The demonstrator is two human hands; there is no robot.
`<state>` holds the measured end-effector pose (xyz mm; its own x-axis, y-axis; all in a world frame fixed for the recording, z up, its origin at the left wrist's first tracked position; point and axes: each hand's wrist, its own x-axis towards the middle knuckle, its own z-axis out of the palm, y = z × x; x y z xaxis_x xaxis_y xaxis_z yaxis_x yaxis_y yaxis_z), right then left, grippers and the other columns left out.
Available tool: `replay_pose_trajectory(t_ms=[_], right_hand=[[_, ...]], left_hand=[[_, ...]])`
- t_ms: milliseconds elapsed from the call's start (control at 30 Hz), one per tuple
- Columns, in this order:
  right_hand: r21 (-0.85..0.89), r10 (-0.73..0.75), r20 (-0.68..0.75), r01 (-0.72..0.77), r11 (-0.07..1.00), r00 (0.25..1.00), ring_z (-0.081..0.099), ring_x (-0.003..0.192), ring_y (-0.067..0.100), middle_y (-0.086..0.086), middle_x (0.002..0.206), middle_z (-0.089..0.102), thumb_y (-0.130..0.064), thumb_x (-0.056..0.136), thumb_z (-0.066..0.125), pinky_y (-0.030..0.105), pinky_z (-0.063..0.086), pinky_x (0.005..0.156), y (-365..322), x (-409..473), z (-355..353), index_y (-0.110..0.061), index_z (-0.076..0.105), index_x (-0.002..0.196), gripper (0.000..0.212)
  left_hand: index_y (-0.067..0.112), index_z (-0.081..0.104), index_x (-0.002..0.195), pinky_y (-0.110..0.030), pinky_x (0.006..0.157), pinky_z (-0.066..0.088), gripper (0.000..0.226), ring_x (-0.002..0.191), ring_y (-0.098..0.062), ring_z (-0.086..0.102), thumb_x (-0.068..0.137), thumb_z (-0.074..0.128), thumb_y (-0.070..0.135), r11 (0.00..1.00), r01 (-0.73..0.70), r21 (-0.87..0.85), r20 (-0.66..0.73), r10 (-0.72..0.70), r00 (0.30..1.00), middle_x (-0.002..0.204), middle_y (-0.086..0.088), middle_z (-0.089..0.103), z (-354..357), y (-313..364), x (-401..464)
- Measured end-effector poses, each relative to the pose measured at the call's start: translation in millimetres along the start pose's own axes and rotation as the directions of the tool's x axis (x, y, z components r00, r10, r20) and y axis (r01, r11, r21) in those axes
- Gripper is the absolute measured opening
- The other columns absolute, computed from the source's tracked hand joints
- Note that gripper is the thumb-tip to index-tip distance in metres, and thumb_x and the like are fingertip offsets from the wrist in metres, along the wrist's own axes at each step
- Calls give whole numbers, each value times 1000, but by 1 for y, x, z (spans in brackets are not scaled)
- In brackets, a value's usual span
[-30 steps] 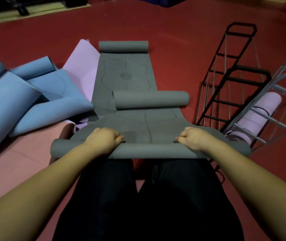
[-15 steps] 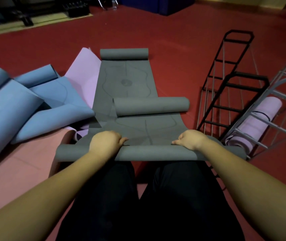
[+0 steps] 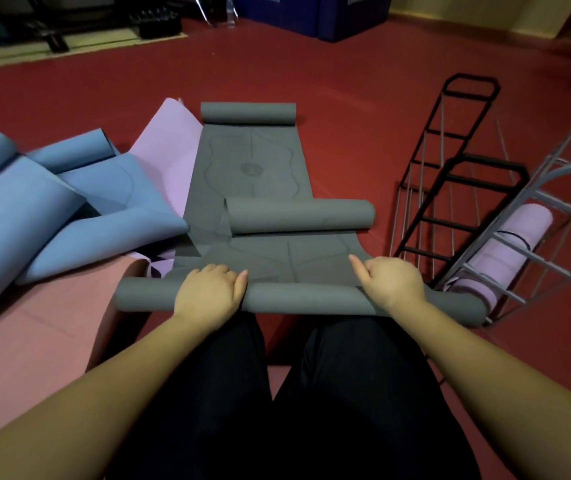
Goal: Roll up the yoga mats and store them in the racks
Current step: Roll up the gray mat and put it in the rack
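A person kneels on a red floor (image 3: 346,81), dark trousers (image 3: 312,393) visible below bare forearms. Both hands rest on top of a grey yoga mat (image 3: 294,299) whose near end is rolled into a tube lying across in front of the knees. The left hand (image 3: 209,292) lies palm down over the roll, fingers curled loosely over its far side. The right hand (image 3: 389,284) presses on the roll too, thumb stretched out flat on the unrolled part. The far end of this mat curls into a second roll (image 3: 299,216). Beyond it lies another grey mat (image 3: 249,157), flat with a rolled far end. To the left, blue mats (image 3: 34,202), a lilac mat (image 3: 169,147) and a pink mat (image 3: 41,323) overlap loosely. To the right stand a black rack (image 3: 450,188) and a grey rack (image 3: 554,209), the grey one holding a rolled lilac mat (image 3: 509,251).
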<state>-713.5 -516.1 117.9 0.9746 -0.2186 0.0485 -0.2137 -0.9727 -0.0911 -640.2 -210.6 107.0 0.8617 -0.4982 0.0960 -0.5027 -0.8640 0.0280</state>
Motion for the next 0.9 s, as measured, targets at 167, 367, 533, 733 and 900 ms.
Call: replay_pose_trajectory(t_ms=[167, 367, 533, 733, 900], right_hand=[[-16, -145, -214, 145, 989, 966, 57, 67, 26, 1, 63, 54, -54, 93, 39, 35, 42, 60, 5, -30, 23, -16, 53, 63, 50], [-48, -71, -49, 69, 996, 996, 62, 89, 27, 4, 86, 65, -54, 100, 25, 34, 38, 67, 3, -9, 8, -16, 65, 79, 60], [-23, -58, 217, 65, 998, 974, 62, 96, 31, 12, 98, 69, -53, 103, 23, 34, 45, 73, 1, 2, -22, -17, 68, 85, 60], [15, 11, 521, -22, 1000, 854, 56, 114, 35, 26, 126, 59, -40, 107, 21, 34, 42, 91, -9, 10, -34, 0, 60, 123, 58], [56, 49, 645, -111, 992, 763, 49, 126, 32, 23, 144, 48, -43, 106, 23, 29, 36, 94, -11, 28, -32, 2, 52, 136, 62]], left_hand=[[7, 71, 95, -38, 85, 45, 60, 103, -37, 62, 105, 26, 45, 984, 174, -44, 198, -163, 967, 109, -20, 68, -8, 3, 25], [0, 67, 113, -39, 94, 44, 63, 115, -39, 59, 105, 23, 46, 978, 193, -76, 326, -159, 932, 125, -27, 61, -15, -1, 44], [2, 55, 125, -38, 100, 39, 42, 121, -38, 53, 105, 25, 23, 976, 174, -132, 532, -78, 843, 137, -27, 52, -23, -8, 56], [5, 56, 131, -38, 107, 35, 51, 129, -36, 47, 106, 25, 36, 995, 98, -18, 599, -67, 798, 143, -21, 49, -5, -13, 54], [6, 69, 103, -40, 89, 47, 62, 107, -39, 60, 103, 30, 54, 976, 215, -25, 287, -199, 937, 112, -22, 66, -8, -5, 42]])
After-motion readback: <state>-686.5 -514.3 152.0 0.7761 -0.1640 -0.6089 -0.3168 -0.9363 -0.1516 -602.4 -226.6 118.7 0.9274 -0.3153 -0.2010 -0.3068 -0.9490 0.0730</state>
